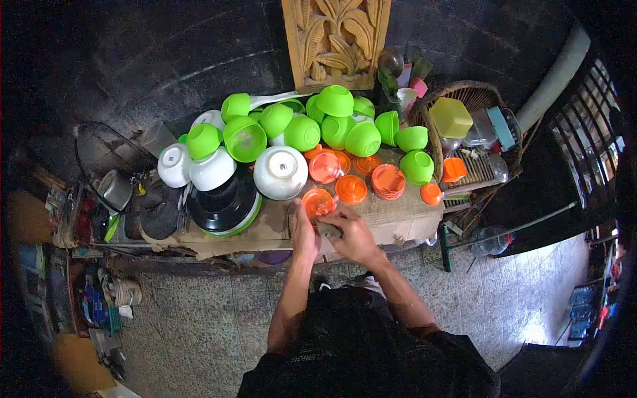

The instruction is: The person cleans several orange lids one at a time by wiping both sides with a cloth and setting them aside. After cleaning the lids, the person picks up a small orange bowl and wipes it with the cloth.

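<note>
Hands meet at the near edge of the table (398, 222). The left hand (304, 232) grips an orange saucer (317, 201), tipped up a bit, face to the person. The right hand (352, 233) is closed on a dark cloth (328, 230). Behind sit more saucers (388, 180), green bowls (302, 132), white bowls (280, 171), a basket (474, 93) and a dark wall (166, 46).

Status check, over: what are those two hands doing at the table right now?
Left hand holding small orange dish. Right hand gripping dark cloth beside it. Green bowls piled behind, not blocking.
</note>
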Tool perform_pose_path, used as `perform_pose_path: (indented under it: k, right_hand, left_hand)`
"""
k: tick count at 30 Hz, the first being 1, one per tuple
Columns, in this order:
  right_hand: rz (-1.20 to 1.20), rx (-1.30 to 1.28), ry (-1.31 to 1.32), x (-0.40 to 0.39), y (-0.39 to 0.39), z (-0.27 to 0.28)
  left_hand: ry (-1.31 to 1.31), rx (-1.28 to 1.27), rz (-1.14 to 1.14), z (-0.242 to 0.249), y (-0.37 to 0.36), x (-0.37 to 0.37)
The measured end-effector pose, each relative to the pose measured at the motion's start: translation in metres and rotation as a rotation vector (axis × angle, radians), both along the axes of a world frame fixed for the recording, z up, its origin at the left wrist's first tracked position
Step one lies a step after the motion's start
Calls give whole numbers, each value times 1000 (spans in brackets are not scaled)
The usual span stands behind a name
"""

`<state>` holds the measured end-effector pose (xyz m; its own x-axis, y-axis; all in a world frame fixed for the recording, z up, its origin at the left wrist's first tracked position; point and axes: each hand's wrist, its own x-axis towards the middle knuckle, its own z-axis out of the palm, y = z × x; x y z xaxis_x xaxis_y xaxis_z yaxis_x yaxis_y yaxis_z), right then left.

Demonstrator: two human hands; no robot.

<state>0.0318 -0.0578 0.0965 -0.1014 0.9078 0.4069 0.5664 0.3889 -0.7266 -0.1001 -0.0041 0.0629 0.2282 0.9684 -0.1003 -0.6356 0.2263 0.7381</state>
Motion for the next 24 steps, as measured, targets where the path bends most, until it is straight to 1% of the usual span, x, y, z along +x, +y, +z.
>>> perform_pose_path:
  k: [1,2,3,4,5,6,7,9,11,13,14,16,17,19,20,21,23,24]
  right_hand:
    - [1,-1,0,3,1,-2]
    - [-55,-3,-23,7,3,-4]
    - [-113,-4,-47,10,6,-1]
    - [-116,-3,-46,11,8,1]
    - [-202,-35,-45,13,9,4]
    - [-289,-69,-44,14,10,8]
    - [-292,-68,-44,15,11,10]
    - [-365,47,-49,13,12,13]
    - [-365,54,-26,9,12,14]
    - [-369,59,-2,4,11,12]
    - [-307,69,15,2,11,9]
    - [-203,107,78,-7,6,10]
    - [-206,106,78,-7,3,11]
    - [-82,65,34,-6,0,12]
    - [-28,15,14,-2,0,3]
    - [-29,14,15,-2,-3,7]
    - [56,-49,-53,-1,-12,16]
    - [54,-49,-54,0,-14,14]
  left_hand:
    - [17,6,-3,1,-2,0]
    - [17,6,-3,-4,-2,0]
    - [108,3,46,-8,-1,1]
    - [201,0,92,-13,-1,2]
    - [201,1,89,-18,-1,3]
    - [134,-37,71,-18,-3,5]
    - [64,-74,53,-18,-4,8]
    - [58,-65,19,-19,-8,13]
    - [52,-51,-11,-21,-11,17]
    - [45,-110,-32,-17,-16,20]
    - [46,-110,-35,-16,-17,21]
    - [-32,-196,-20,-4,-21,21]
    - [-30,-197,-23,-2,-22,20]
    - [-63,-87,-21,-1,-21,16]
    - [-53,-99,-16,-2,-20,13]
    - [-52,-99,-16,-3,-19,10]
    - [-66,-19,-43,-6,-17,6]
    - [-139,-41,-8,-3,-16,12]
